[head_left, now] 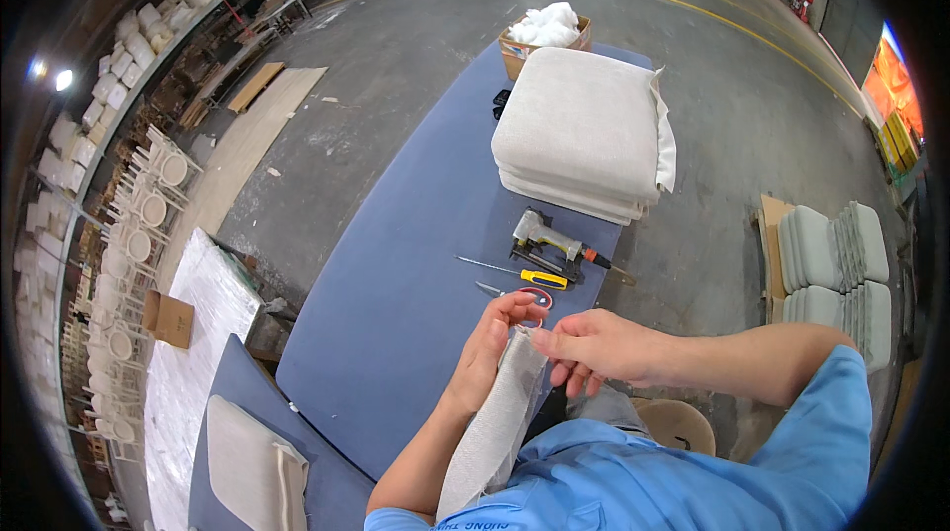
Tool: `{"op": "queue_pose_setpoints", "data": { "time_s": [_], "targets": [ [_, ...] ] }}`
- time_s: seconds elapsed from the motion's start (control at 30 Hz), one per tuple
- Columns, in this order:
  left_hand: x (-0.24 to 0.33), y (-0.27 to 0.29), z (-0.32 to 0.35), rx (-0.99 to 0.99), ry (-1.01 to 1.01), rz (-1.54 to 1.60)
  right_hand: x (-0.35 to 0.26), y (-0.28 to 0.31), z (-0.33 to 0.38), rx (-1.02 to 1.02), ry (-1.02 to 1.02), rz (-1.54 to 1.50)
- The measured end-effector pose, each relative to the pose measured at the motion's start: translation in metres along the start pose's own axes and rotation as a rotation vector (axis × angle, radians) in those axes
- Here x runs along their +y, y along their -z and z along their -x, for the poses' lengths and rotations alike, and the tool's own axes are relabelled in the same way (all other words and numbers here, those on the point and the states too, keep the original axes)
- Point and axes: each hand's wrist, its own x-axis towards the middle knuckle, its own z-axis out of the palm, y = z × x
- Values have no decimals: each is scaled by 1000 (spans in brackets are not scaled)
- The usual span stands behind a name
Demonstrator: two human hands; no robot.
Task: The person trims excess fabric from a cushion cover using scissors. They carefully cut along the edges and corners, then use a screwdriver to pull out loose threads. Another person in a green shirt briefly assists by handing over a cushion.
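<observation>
A light grey fabric piece (498, 410), perhaps a cushion or its cover seen edge-on, stands against my body. My left hand (485, 341) lies along its far end, with the fingers curled over the tip. My right hand (606, 347) pinches the same end between thumb and forefinger, its other fingers loosely bent. Just beyond my hands lie red-handled scissors (537, 295), partly hidden by my left fingers. A screwdriver (543, 279) with a yellow handle is past them, followed by a grey staple gun (546, 239) with its hose fitted.
A stack of grey cushions (579, 120) sits on the blue table (396, 264), before a box of white stuffing (547, 26). Another cushion (252, 462) rests on a blue surface at left. Stacked cushions (836, 279) stand at right, a round stool (678, 424) beside me, chair frames (139, 246) far left.
</observation>
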Motion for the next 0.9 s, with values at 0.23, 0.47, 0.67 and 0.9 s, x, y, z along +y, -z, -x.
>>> {"op": "queue_pose_setpoints", "data": {
  "time_s": [0.23, 0.47, 0.67, 0.9],
  "targets": [
    [83, -15, 39, 2, -133, -745, 4, 4, 3, -116, 114, -262],
    [94, -43, 53, 162, -289, -1474, -1, -10, 4, -150, 247, -371],
    [103, -37, 46, 179, -392, -1349, 19, 5, -9, -406, -71, -354],
    [104, -45, 47, -66, -501, -1347, -7, -7, -29, -428, -232, -133]
  ]
}}
